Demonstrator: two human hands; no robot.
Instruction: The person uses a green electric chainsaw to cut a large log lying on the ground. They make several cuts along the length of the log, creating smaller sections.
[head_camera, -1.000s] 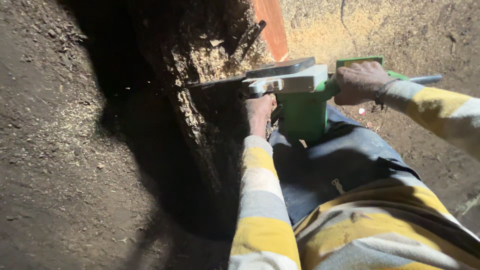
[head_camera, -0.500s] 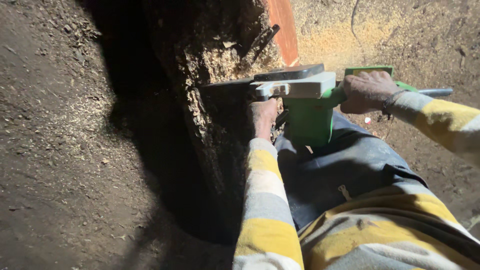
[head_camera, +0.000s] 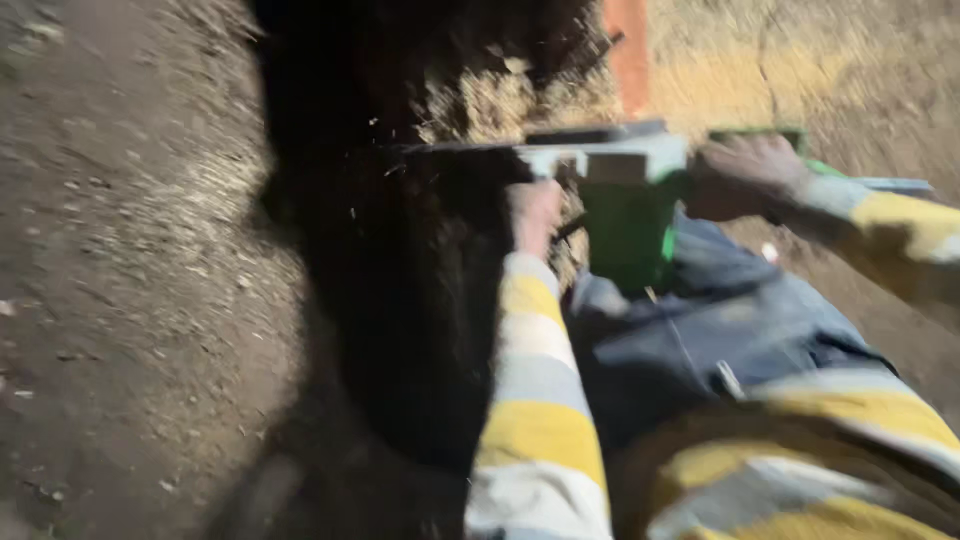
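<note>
Unmoved, both hands (head_camera: 640, 195) grip the green saw (head_camera: 625, 215) — blade against dark trunk (head_camera: 400, 280).

An outdoor wood-cutting spot at night: bare brown dirt ground (head_camera: 130, 300) strewn with pale sawdust (head_camera: 480, 105), a dark, rough tree trunk (head_camera: 420, 280) at centre, and a green-bodied power saw (head_camera: 625, 215) against it, harshly lit.

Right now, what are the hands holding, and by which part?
Both hold the green and grey chainsaw: right hand on its rear handle, left hand under the front; the exact grip is blurred.
</note>
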